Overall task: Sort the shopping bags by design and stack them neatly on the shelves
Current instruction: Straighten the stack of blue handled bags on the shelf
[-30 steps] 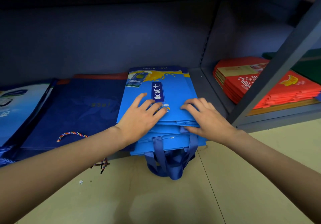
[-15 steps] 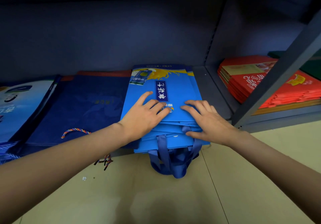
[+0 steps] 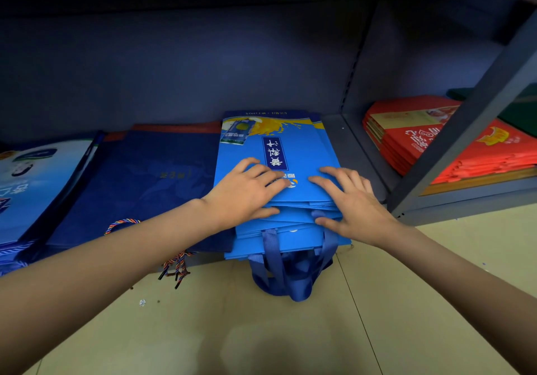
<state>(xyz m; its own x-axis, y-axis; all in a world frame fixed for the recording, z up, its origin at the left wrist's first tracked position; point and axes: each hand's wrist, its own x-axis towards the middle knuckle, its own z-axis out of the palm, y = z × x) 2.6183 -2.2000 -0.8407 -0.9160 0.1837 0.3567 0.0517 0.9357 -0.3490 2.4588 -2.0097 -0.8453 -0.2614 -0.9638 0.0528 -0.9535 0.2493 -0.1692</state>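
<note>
Bright blue bags (image 3: 279, 153) sit stacked on the bottom shelf (image 3: 345, 142), left hand (image 3: 244, 194) and right hand (image 3: 351, 203) pressing flat with fingers straight; uneven pressure could slide the overhanging front edges onto the floor (image 3: 261, 331)

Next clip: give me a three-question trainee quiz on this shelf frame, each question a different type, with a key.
1. True or false: both the left hand and the right hand rest on the light blue stack.
2. Which pile lies directly left of the light blue stack? A) red stack B) navy bags C) green bags
3. Fill in: the light blue stack's ribbon handles hang over the shelf's front edge toward the ____.

Key:
1. True.
2. B; the navy bags lie beside it, while the red stack sits in the right-hand bay.
3. Floor.
</note>
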